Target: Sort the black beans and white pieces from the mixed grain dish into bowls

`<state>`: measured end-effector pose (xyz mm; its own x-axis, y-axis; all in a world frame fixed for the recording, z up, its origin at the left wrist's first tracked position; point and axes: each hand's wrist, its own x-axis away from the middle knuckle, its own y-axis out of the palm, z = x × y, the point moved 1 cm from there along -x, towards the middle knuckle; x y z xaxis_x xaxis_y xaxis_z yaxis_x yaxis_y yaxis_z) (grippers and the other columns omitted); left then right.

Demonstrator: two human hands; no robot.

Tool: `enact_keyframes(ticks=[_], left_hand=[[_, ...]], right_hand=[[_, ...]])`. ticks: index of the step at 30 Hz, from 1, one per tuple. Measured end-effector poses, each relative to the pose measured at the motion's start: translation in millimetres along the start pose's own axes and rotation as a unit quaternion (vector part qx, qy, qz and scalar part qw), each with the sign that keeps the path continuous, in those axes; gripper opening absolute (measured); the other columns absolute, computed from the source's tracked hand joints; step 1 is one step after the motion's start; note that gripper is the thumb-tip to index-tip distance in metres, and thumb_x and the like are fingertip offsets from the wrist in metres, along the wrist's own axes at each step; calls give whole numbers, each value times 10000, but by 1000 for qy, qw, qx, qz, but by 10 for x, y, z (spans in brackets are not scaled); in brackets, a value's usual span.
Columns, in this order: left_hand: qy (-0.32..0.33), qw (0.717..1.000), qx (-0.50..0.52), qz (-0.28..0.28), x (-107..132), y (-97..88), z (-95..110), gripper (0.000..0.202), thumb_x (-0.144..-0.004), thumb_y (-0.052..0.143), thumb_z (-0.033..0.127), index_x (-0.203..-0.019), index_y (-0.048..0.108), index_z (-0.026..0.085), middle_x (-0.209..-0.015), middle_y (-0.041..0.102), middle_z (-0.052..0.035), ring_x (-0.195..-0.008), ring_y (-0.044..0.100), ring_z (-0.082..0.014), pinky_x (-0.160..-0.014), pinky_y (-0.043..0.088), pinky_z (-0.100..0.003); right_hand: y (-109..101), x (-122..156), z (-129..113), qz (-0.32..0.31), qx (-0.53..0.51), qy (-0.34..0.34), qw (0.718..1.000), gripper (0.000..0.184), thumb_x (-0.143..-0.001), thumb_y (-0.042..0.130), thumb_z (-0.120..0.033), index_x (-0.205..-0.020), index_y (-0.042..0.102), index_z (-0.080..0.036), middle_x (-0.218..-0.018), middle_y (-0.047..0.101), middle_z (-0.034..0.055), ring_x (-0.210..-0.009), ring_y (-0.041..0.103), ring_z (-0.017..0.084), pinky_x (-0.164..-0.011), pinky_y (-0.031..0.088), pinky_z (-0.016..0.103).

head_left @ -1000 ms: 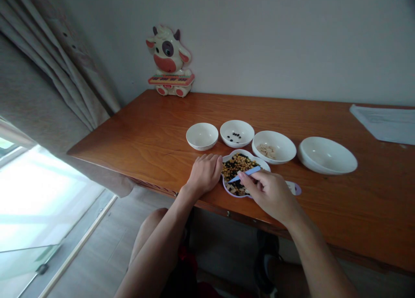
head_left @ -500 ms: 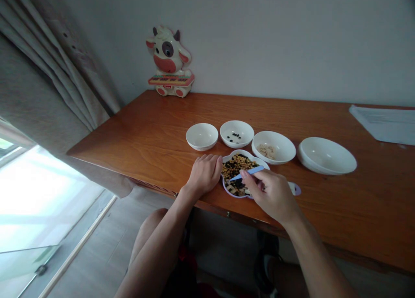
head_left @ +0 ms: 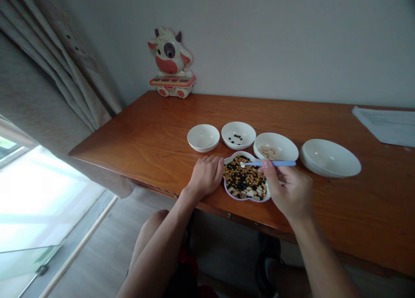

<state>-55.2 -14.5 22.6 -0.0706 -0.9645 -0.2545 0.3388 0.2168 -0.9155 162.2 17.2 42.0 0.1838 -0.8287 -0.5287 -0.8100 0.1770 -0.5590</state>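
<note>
A flower-shaped dish (head_left: pixel 227 190) near the table's front edge holds mixed yellow, dark and pale beans. My left hand (head_left: pixel 205 176) rests curled against the dish's left side, steadying it. My right hand (head_left: pixel 290 190) pinches a light blue spoon (head_left: pixel 275 163) held level above the dish, its tip pointing left with a small pale piece on it. Behind the dish stand an empty small white bowl (head_left: pixel 203 137), a bowl with a few black beans (head_left: pixel 238 134) and a bowl with pale beans (head_left: pixel 276 147).
A larger empty white bowl (head_left: pixel 330 158) sits to the right. A cow-shaped toy keyboard (head_left: pixel 171 64) stands at the back left by the wall. Papers (head_left: pixel 387 124) lie at the far right. Curtains (head_left: pixel 48 73) hang left of the wooden table (head_left: pixel 145 134).
My right hand has lifted the spoon out of the bean mix and turned it level, now carrying a pale piece. The left hand stayed put against the dish.
</note>
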Motion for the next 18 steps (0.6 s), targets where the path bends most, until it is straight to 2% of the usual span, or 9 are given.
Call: enact_keyframes(ticks=[10,15,18], left_hand=[[4,1000,3,3,-9,0,-4,389,-1086,290,291,-829,568,201,-879,703,-68,-786,640,-207,-748,459,-341],[2,1000,11,6,-11,12,-12,384,-1083,295,288,-824,565,203,-877,702,-71,-789,639,-202,-761,464,-336],[2,1000,15,6,-8,8,-9,388,-1083,291,291,-821,562,203,-894,703,-73,-810,640,-203,-781,467,-339]], right_hand=[[42,-247,72,62,0,37,997,384,-975,548,-464,-807,731,-172,-757,774,92,-587,681,184,-561,487,290],[-32,-293,167,101,0,56,993,405,-969,550,-500,-807,732,-176,-786,783,101,-649,716,208,-606,524,305],[-111,-301,240,126,15,70,989,418,-968,546,-513,-805,736,-179,-776,780,95,-621,702,197,-592,521,301]])
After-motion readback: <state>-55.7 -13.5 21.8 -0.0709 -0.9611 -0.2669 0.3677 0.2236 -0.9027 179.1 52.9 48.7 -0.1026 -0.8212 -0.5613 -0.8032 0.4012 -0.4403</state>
